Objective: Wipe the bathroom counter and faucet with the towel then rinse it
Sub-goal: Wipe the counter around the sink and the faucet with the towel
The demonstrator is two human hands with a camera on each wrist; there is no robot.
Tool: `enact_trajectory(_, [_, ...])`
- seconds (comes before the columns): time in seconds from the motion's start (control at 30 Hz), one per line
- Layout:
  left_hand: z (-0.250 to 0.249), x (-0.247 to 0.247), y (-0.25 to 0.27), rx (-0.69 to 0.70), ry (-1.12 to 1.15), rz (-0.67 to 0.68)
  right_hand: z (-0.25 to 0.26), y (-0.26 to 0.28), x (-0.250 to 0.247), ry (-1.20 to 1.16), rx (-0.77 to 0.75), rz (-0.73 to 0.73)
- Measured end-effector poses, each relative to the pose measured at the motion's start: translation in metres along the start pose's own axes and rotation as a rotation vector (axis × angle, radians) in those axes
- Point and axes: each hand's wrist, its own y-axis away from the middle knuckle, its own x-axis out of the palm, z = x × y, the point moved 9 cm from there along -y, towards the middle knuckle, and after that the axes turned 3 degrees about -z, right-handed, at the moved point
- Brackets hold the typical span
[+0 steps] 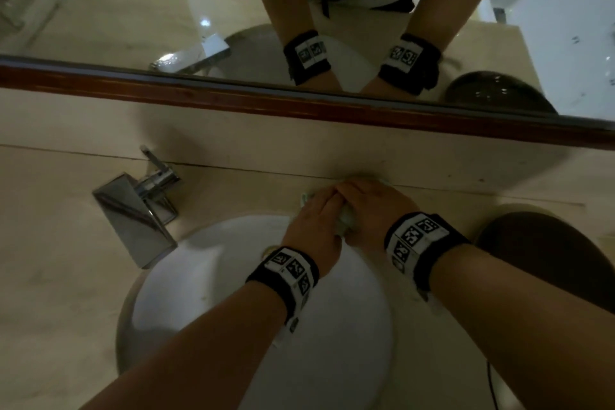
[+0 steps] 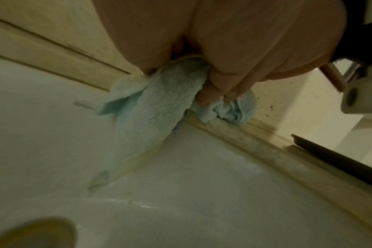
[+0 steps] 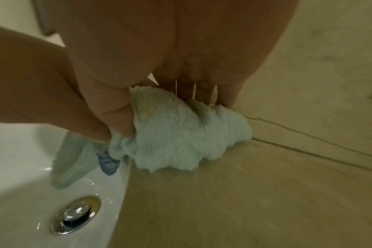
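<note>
A crumpled light-blue towel (image 3: 181, 134) lies on the beige counter (image 3: 244, 201) at the back rim of the white sink (image 1: 233, 276), close to the backsplash. Both hands hold it side by side. My right hand (image 1: 359, 196) grips the bunched part, thumb (image 3: 117, 110) on one side and fingers (image 3: 202, 94) on the other. My left hand (image 1: 319, 213) holds the towel's (image 2: 155, 104) left part, and a loose end hangs into the basin. The chrome faucet (image 1: 139, 210) stands to the left, untouched. The hands hide most of the towel (image 1: 346, 226) in the head view.
A mirror with a dark wooden frame (image 1: 299, 103) runs just behind the backsplash. A dark round object (image 1: 545, 260) sits on the counter at the right. The chrome drain (image 3: 76, 214) lies in the wet basin below the hands.
</note>
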Motion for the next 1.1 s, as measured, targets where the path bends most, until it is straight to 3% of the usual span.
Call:
enact_trajectory(0.33, [-0.039, 0.049, 0.027, 0.046, -0.049, 0.294, -0.031, 0.068, 0.03, 0.009, 0.28, 0.107])
enact_trajectory(0.53, [-0.069, 0.082, 0.093, 0.155, -0.014, 0.39, -0.023, 0.15, 0.057, -0.014, 0.414, 0.089])
enact_trajectory(0.83, [-0.089, 0.099, 0.226, 0.268, -0.003, 0.625, 0.036, 0.269, 0.12, -0.129, 0.519, 0.136])
enact_trajectory(1.0, [-0.066, 0.073, 0.29, 0.295, -0.003, 0.581, 0.102, 0.298, 0.152, -0.145, 0.475, 0.124])
enact_trajectory(1.1, [-0.042, 0.048, 0.322, 0.322, -0.07, 0.467, 0.147, 0.295, 0.165, -0.135, 0.427, 0.13])
